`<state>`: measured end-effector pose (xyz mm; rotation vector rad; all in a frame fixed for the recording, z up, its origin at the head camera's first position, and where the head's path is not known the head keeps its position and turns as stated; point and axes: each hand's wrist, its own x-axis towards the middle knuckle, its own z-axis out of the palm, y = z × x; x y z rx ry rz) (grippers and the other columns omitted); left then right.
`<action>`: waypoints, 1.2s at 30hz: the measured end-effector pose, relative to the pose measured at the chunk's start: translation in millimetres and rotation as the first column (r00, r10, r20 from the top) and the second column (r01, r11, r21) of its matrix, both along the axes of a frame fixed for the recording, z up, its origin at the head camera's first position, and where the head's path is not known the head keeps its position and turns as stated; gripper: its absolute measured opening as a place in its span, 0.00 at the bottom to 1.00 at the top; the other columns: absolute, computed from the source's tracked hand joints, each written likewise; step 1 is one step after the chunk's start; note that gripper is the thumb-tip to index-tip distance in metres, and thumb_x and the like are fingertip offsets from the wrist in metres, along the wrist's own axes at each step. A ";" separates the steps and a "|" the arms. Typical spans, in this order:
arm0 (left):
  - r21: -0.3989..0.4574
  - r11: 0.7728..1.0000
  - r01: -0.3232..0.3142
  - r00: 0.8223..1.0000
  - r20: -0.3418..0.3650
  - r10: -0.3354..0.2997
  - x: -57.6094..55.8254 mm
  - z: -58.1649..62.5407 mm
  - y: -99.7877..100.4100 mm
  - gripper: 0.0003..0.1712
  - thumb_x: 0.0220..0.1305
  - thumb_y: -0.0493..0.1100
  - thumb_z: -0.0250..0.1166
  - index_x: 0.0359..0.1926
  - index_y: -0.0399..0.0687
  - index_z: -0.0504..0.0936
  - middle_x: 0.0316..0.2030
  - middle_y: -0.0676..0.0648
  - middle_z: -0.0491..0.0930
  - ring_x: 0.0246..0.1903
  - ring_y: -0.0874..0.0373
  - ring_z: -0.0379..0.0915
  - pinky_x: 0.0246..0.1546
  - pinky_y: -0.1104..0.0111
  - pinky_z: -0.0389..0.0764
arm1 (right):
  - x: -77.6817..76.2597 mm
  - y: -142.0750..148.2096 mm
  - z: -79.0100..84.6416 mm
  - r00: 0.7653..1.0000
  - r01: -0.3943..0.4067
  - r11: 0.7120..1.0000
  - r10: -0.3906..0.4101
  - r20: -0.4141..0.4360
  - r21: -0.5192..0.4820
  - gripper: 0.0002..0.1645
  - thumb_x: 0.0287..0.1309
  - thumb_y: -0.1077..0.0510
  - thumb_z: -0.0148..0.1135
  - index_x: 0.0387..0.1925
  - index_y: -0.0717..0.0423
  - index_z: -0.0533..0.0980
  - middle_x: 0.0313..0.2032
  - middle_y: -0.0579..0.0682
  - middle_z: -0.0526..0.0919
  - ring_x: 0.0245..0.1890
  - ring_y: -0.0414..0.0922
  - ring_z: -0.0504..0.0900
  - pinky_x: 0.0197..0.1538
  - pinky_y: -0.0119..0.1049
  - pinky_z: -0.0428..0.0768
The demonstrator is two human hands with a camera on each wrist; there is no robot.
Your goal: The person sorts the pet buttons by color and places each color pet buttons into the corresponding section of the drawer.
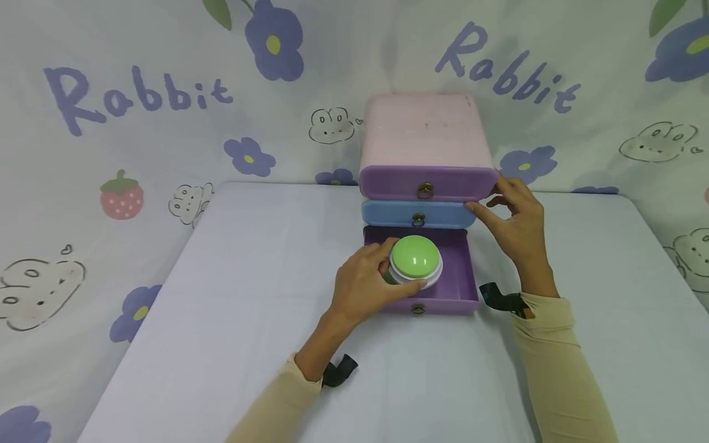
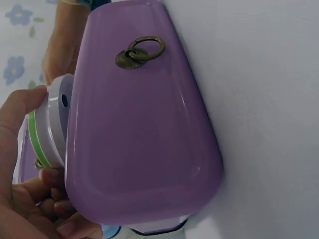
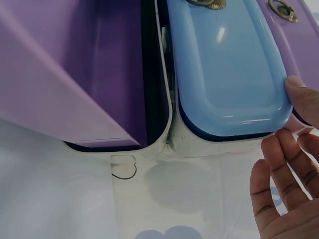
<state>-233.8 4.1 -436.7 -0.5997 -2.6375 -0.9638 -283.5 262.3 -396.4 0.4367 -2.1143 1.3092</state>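
Note:
A round push button (image 1: 415, 257), white with a green dome top, is gripped between thumb and fingers of my left hand (image 1: 362, 280). It sits over the pulled-out bottom purple drawer (image 1: 448, 306); in the left wrist view, part of its white base is hidden behind the drawer front (image 2: 129, 124). My right hand (image 1: 515, 221) holds the right front corner of the small drawer cabinet (image 1: 423, 129). In the right wrist view its thumb touches the front edge beside the blue drawer (image 3: 229, 69), and its fingers lie along the cabinet's side.
The top purple drawer (image 1: 393, 183) and the blue one are closed, each with a brass ring pull. A white table (image 1: 266, 307) lies beneath. Behind it hangs a cloth (image 1: 166, 37) printed with flowers and rabbits. Black straps (image 1: 501, 298) sit at the wrists.

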 end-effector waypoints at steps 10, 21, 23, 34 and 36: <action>-0.002 0.999 0.037 0.999 0.022 -0.036 -0.6 2.7 21.3 0.39 0.45 0.70 0.74 0.52 0.53 0.79 0.24 0.56 0.65 0.26 0.63 0.62 0.21 0.72 0.62 | -0.3 2.6 -1.3 1.000 0.002 1.000 -0.002 0.005 0.011 0.40 0.45 0.78 0.73 0.63 0.65 0.75 0.44 0.44 0.77 0.41 0.39 0.77 0.46 0.29 0.77; 0.005 0.998 0.061 0.998 -0.012 -0.061 -3.9 0.6 35.2 0.38 0.46 0.69 0.75 0.51 0.50 0.79 0.23 0.56 0.65 0.27 0.63 0.63 0.23 0.72 0.63 | -1.0 1.1 -0.4 1.000 -0.003 1.000 0.003 -0.018 0.012 0.40 0.43 0.80 0.73 0.62 0.67 0.74 0.43 0.51 0.78 0.40 0.41 0.77 0.45 0.29 0.78; -0.003 0.998 0.064 0.998 -0.019 -0.064 -4.7 -0.2 36.9 0.37 0.47 0.70 0.74 0.49 0.51 0.79 0.23 0.56 0.65 0.26 0.63 0.63 0.22 0.72 0.62 | -1.0 0.6 0.1 1.000 -0.002 1.000 0.002 -0.020 0.011 0.40 0.43 0.80 0.73 0.62 0.67 0.74 0.43 0.51 0.78 0.40 0.39 0.77 0.46 0.29 0.78; -0.084 0.993 0.084 0.992 -0.090 -0.092 -6.0 -5.4 39.4 0.49 0.50 0.71 0.72 0.65 0.46 0.77 0.24 0.54 0.69 0.28 0.62 0.64 0.26 0.71 0.68 | -1.6 0.7 -0.2 1.000 -0.004 1.000 0.004 -0.020 0.009 0.41 0.43 0.79 0.73 0.63 0.66 0.74 0.43 0.53 0.78 0.41 0.38 0.77 0.45 0.29 0.78; -0.063 0.992 0.110 0.986 -0.117 -0.116 -6.4 -5.7 37.8 0.45 0.52 0.68 0.72 0.63 0.45 0.79 0.24 0.52 0.71 0.27 0.61 0.63 0.27 0.71 0.67 | -1.7 1.1 -0.4 1.000 -0.005 1.000 0.005 -0.021 0.010 0.41 0.43 0.80 0.73 0.63 0.66 0.74 0.43 0.51 0.78 0.41 0.38 0.77 0.45 0.29 0.77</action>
